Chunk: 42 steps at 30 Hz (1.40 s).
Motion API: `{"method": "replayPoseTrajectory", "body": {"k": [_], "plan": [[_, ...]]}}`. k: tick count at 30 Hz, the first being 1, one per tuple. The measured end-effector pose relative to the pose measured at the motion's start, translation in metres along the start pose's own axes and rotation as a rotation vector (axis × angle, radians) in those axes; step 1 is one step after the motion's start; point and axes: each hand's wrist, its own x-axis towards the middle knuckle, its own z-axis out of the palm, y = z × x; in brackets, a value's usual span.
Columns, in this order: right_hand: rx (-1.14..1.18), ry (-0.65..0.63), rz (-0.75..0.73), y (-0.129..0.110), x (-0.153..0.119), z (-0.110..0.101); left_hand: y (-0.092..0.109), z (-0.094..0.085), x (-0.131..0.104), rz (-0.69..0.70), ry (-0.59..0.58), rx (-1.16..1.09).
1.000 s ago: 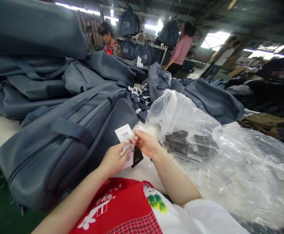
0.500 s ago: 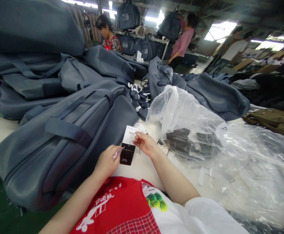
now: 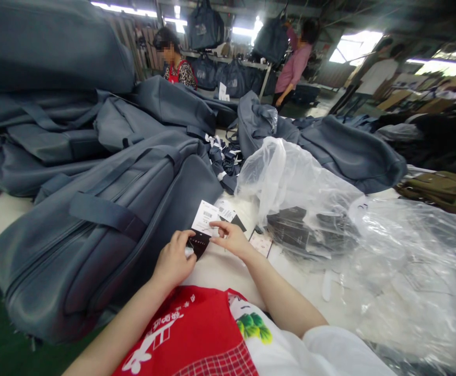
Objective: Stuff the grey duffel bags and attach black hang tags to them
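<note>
My left hand [image 3: 175, 261] is closed at the lower left edge of a black tag [image 3: 201, 244], its fingers bent over the tag and a small whitish piece. Above the black tag lies a white tag [image 3: 206, 216] with a barcode. My right hand [image 3: 231, 239] is over the right side of the two tags, thumb and forefinger apart, the forefingertip at the white tag. Whether it pinches a thin string is too small to tell. A large blue-grey bag [image 3: 133, 209] lies just left of the tags.
Clear plastic bags [image 3: 302, 177] holding black tags lie to the right. More blue-grey bags [image 3: 168, 104] are piled behind and left. Dark straps with white ends [image 3: 225, 156] sit in the middle. Two people stand beyond the table, with others farther right.
The black tag has tilted and my left hand now covers more of it. My right hand's thumb and forefinger have spread from a pinch. More tags show behind the white one.
</note>
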Motion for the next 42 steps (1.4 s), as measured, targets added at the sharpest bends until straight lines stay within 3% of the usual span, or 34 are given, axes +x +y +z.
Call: {"method": "replayPoseTrajectory", "body": {"k": [8, 14, 19, 23, 27, 30, 36, 42], "plan": [[-0.471, 0.023, -0.217, -0.028, -0.012, 0.011, 0.002, -0.013, -0.001, 0.131, 0.118, -0.225], [-0.437, 0.099, -0.330, -0.039, -0.014, 0.012, 0.007, -0.019, -0.002, 0.202, 0.124, -0.430], [-0.345, 0.023, -0.202, -0.044, -0.016, 0.004, 0.004, -0.026, -0.004, 0.191, 0.024, -0.470], [-0.404, -0.025, -0.228, -0.050, -0.021, -0.005, -0.003, -0.036, -0.003, 0.149, 0.005, -0.369], [-0.389, -0.243, -0.225, -0.059, -0.026, -0.012, -0.010, -0.040, 0.002, 0.171, 0.027, -0.190], [-0.265, -0.348, -0.166, -0.062, -0.028, -0.010, -0.008, -0.037, 0.006, 0.198, -0.032, -0.225], [-0.065, -0.261, -0.064, -0.047, -0.025, 0.004, 0.003, -0.031, 0.002, 0.177, -0.279, -0.644], [-0.179, -0.245, -0.054, -0.048, -0.028, 0.009, -0.004, -0.031, -0.005, 0.162, -0.305, -0.766]]}}
